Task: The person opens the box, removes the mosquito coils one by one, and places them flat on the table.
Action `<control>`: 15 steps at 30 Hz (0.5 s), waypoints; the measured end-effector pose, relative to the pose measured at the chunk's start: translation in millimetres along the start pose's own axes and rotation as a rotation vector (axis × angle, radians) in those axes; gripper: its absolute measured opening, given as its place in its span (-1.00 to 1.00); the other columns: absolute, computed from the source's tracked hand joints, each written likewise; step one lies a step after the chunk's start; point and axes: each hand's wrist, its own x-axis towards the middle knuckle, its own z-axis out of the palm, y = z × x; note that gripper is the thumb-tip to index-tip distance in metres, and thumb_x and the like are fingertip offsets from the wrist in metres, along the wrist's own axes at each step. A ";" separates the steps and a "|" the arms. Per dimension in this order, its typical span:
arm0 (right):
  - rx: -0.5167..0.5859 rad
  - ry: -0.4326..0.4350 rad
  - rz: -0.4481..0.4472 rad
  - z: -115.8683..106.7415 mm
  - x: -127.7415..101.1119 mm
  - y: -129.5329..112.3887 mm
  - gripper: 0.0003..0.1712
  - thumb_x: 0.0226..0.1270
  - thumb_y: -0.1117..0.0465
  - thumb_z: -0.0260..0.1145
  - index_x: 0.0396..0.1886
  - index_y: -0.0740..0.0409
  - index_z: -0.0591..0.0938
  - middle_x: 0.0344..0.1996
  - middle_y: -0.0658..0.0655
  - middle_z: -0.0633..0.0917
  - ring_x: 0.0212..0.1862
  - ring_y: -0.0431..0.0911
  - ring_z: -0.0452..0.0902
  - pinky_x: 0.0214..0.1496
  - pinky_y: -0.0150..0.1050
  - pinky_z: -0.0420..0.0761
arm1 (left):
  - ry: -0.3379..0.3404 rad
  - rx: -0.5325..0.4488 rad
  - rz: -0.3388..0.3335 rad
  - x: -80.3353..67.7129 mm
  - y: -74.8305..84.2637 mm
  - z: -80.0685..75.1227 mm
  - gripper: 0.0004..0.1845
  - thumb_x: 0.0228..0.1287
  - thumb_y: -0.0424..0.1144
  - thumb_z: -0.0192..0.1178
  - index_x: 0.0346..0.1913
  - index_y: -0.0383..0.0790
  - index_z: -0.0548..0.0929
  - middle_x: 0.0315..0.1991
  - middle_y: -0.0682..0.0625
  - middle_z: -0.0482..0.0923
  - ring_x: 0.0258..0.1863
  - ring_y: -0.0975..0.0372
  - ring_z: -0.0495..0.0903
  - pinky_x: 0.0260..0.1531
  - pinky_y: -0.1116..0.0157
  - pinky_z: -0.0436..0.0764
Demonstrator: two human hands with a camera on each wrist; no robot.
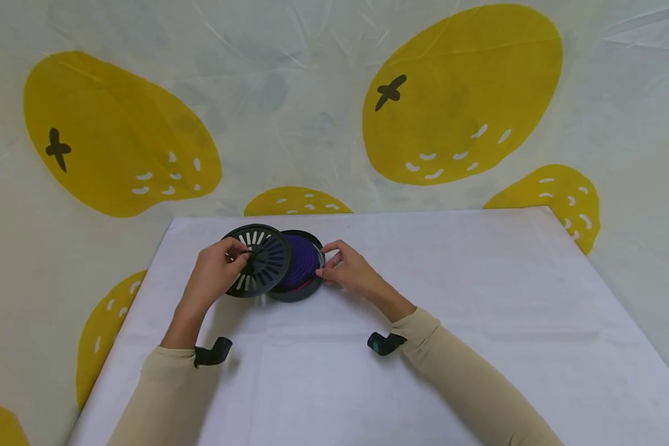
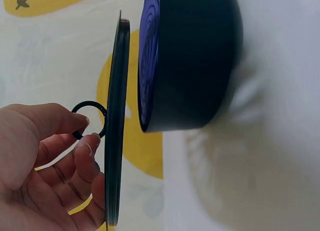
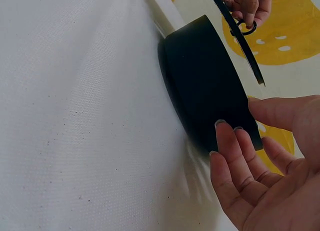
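Observation:
My left hand [image 1: 217, 266] pinches a small black ring [image 2: 90, 102] on a round black slotted lid [image 1: 279, 263]. The lid hangs tilted, above and left of a round black tin [image 1: 294, 297], and apart from it in the left wrist view. Inside the tin lies a purple spiral coil [image 1: 303, 260], like a mosquito coil, partly hidden by the lid; a thin red edge shows below it. My right hand [image 1: 348, 271] is at the tin's right side, its thumb at the rim and its fingers [image 3: 230, 146] spread loosely against the outer wall.
The tin stands on a white cloth-covered table [image 1: 424, 279], near its back left edge. Behind the table hangs a pale cloth [image 1: 301, 124] with yellow fruit shapes. A small black device [image 1: 214, 352] sits at the left wrist and a like one [image 1: 384, 343] at the right.

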 end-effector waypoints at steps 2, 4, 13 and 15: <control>0.004 -0.007 0.004 0.3 0.5 -0.8 -0.41 0.27 0.16 0.47 0.25 0.06 0.46 -0.25 0.12 0.67 -0.28 -0.10 0.69 -0.30 -0.27 0.55 | 0.007 0.003 -0.012 -1.4 -2.8 -2.7 -0.88 0.39 -0.32 0.24 -0.09 -0.27 0.65 -0.29 -0.14 0.64 -0.32 0.04 0.59 -0.32 0.18 0.55; 0.015 -0.014 0.006 0.7 1.3 -0.5 -0.40 0.27 0.17 0.47 0.26 0.08 0.46 -0.25 0.12 0.67 -0.27 -0.07 0.70 -0.30 -0.28 0.56 | 0.011 0.007 -0.023 -3.3 -5.3 -5.7 -0.87 0.40 -0.32 0.24 -0.08 -0.28 0.65 -0.27 -0.15 0.65 -0.29 0.03 0.60 -0.30 0.17 0.56; 0.040 -0.020 0.020 0.4 1.9 1.1 -0.41 0.27 0.20 0.47 0.25 0.08 0.45 -0.26 0.13 0.65 -0.17 0.12 0.73 -0.33 -0.30 0.54 | 0.053 0.023 -0.056 -10.4 -16.3 -13.9 -0.86 0.41 -0.31 0.22 -0.08 -0.29 0.65 -0.27 -0.16 0.63 -0.28 0.01 0.59 -0.25 0.13 0.57; 0.037 -0.021 0.024 -0.2 1.9 1.5 -0.41 0.27 0.20 0.47 0.25 0.07 0.45 -0.26 0.13 0.65 -0.16 0.12 0.73 -0.34 -0.31 0.54 | 0.064 0.025 -0.068 -11.3 -19.5 -14.5 -0.86 0.41 -0.30 0.22 -0.08 -0.29 0.65 -0.27 -0.16 0.62 -0.29 0.01 0.58 -0.26 0.15 0.57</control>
